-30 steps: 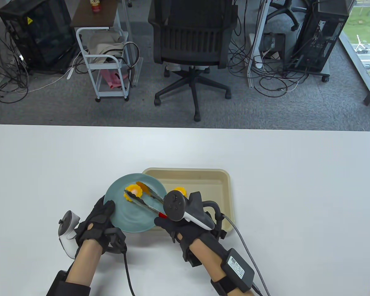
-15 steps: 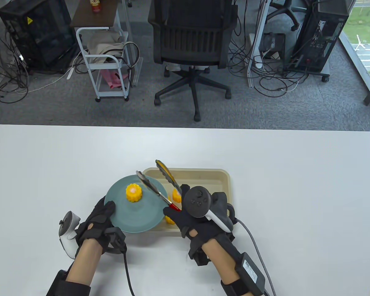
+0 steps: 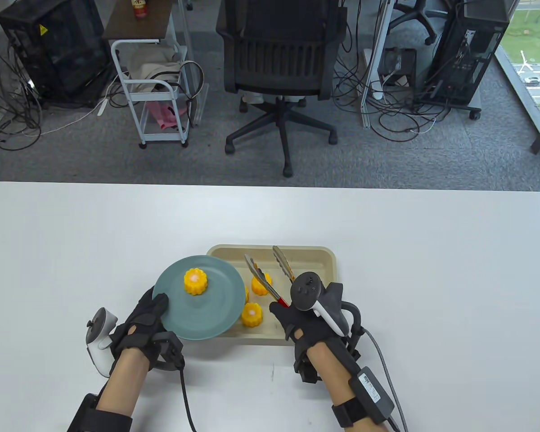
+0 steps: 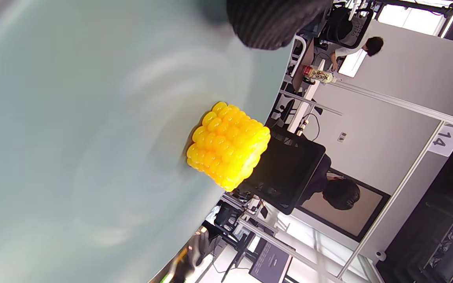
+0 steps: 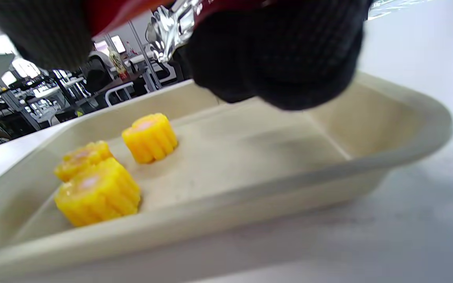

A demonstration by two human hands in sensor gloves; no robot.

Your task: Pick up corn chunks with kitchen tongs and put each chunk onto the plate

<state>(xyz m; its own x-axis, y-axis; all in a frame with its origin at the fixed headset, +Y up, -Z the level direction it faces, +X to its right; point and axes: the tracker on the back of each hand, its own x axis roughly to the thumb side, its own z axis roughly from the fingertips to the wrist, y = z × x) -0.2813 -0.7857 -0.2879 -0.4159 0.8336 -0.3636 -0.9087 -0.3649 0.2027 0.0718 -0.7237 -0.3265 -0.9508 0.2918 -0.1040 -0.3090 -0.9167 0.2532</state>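
One yellow corn chunk stands on the teal plate, whose right edge overlaps the beige tray. My left hand grips the plate's near-left rim. Three more corn chunks lie in the tray's left part: one under the tongs, one nearer me, one half hidden by the plate. My right hand grips the red-handled metal tongs, whose arms are spread apart and empty above the tray. In the right wrist view the chunks sit in the tray.
The white table stretches wide on both sides of the tray. Cables run from both wrists toward the near edge. A black office chair, a white cart and computer towers stand on the floor beyond the table.
The tongs let go of a corn chunk on the plate, opened, and swung right with my right hand to hover over the tray. My left hand and the plate stayed put.
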